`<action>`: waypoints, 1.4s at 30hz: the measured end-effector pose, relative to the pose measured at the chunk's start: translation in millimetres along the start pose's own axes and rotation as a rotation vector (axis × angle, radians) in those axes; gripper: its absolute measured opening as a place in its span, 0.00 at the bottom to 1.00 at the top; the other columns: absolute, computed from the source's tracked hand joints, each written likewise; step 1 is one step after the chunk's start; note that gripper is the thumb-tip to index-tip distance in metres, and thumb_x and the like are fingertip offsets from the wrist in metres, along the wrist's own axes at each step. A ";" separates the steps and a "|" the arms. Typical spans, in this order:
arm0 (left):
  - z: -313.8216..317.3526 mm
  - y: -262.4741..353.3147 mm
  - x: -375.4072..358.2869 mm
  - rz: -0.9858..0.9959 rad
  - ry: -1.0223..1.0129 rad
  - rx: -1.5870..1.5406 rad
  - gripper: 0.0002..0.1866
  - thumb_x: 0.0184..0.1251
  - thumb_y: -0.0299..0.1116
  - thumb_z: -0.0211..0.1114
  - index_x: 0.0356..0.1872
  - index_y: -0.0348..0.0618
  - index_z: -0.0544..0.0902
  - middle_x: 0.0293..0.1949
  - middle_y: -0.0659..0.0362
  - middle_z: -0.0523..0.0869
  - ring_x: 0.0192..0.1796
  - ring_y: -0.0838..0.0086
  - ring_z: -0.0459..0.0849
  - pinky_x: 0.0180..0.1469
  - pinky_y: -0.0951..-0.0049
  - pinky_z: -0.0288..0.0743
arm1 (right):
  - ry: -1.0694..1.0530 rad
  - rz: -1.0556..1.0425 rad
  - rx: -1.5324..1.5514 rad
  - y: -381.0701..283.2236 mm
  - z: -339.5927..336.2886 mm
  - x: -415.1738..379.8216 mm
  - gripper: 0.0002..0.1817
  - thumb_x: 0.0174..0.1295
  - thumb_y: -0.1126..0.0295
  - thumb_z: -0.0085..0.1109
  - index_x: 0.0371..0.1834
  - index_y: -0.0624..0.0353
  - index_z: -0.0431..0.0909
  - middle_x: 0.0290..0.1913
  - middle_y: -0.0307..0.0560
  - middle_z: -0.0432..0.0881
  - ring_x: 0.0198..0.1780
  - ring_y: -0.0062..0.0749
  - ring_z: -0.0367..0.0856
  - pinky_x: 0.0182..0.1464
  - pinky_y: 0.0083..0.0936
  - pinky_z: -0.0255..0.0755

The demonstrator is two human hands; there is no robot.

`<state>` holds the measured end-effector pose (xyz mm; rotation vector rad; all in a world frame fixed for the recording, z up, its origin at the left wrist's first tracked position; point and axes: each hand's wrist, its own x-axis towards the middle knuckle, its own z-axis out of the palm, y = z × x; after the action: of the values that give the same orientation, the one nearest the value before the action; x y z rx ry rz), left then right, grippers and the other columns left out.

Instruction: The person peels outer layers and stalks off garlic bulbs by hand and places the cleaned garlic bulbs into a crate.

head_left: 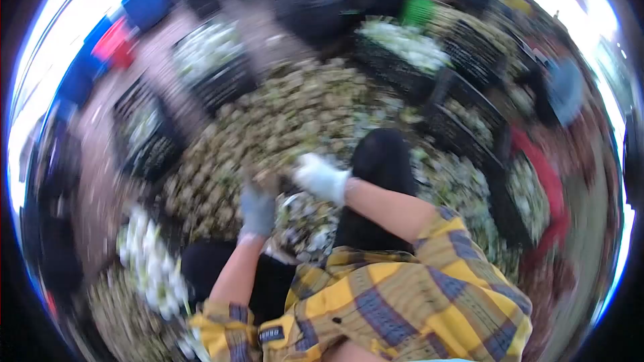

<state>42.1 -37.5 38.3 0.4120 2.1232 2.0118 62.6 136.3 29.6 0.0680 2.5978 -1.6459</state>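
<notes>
My left hand (257,209), in a grey glove, is closed around a brownish, lumpy vegetable (267,182) whose kind is blurred. Close by on the right, my right hand (320,177) wears a whitish glove. Its fingers are curled, and whatever they hold is hidden or smeared. Beyond both hands spreads a large heap of brown-green vegetables (288,110). Between my knees, below the hands, lies a pile of pale scraps or peelings (305,224). White peeled vegetables (153,265) are gathered beside my left knee.
Black crates of whitish vegetables stand around the heap, including one at the upper left (225,84) and another at the upper right (392,60). Trimmings (453,191) lie right of my knee. A red bucket (115,43) stands far left. A person in red (540,174) is at right.
</notes>
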 end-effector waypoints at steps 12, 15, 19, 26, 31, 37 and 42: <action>59.8 -27.5 65.5 -0.327 -0.298 -0.459 0.25 0.71 0.52 0.45 0.55 0.42 0.72 0.52 0.56 0.73 0.52 0.72 0.74 0.54 0.72 0.68 | 0.436 0.155 0.125 11.5 -23.5 -8.9 0.11 0.55 0.67 0.50 0.31 0.66 0.73 0.27 0.57 0.79 0.31 0.49 0.80 0.33 0.39 0.71; 64.1 -13.7 67.1 -0.141 -0.351 -0.315 0.27 0.71 0.50 0.45 0.59 0.37 0.66 0.54 0.54 0.72 0.55 0.71 0.71 0.57 0.72 0.65 | 0.319 0.245 0.527 26.4 -24.4 1.1 0.12 0.54 0.67 0.50 0.34 0.65 0.76 0.29 0.58 0.80 0.32 0.48 0.80 0.34 0.37 0.72; 68.9 1.8 58.9 -0.130 -0.377 -0.229 0.31 0.69 0.44 0.55 0.66 0.39 0.56 0.57 0.55 0.69 0.55 0.72 0.71 0.57 0.74 0.65 | 0.490 0.341 0.122 3.7 -45.9 -7.9 0.12 0.57 0.70 0.50 0.40 0.65 0.76 0.27 0.50 0.80 0.30 0.33 0.76 0.33 0.32 0.69; 56.8 -0.4 69.3 -0.479 -0.474 -0.568 0.22 0.67 0.52 0.53 0.53 0.47 0.71 0.39 0.60 0.78 0.40 0.76 0.76 0.42 0.80 0.69 | 0.496 0.324 0.186 -32.9 -47.8 -19.0 0.16 0.52 0.65 0.49 0.38 0.65 0.77 0.33 0.60 0.81 0.38 0.48 0.80 0.39 0.36 0.72; 56.2 3.0 48.7 -0.312 -0.363 -0.394 0.24 0.65 0.57 0.53 0.51 0.49 0.72 0.34 0.64 0.78 0.31 0.78 0.75 0.33 0.79 0.68 | 0.546 0.338 0.036 -32.2 -39.5 -22.4 0.17 0.50 0.65 0.49 0.38 0.66 0.77 0.36 0.63 0.80 0.41 0.53 0.79 0.42 0.39 0.72; 55.3 30.0 37.8 -0.545 -0.394 -0.805 0.25 0.63 0.53 0.57 0.50 0.44 0.74 0.41 0.60 0.82 0.38 0.71 0.82 0.38 0.74 0.77 | 0.603 0.239 0.167 -26.3 -28.7 -24.3 0.15 0.52 0.69 0.49 0.39 0.67 0.76 0.34 0.60 0.81 0.38 0.48 0.80 0.39 0.36 0.72; 50.5 30.8 29.0 -0.303 -0.440 -0.305 0.28 0.68 0.48 0.54 0.63 0.43 0.63 0.54 0.57 0.74 0.52 0.70 0.75 0.55 0.66 0.69 | 0.609 0.360 0.140 -51.1 -38.0 -49.4 0.16 0.51 0.66 0.51 0.38 0.64 0.79 0.36 0.59 0.82 0.41 0.48 0.81 0.42 0.37 0.73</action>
<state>33.2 20.9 67.4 0.4072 1.4930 1.8239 106.9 148.8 95.7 1.1343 2.6005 -1.8705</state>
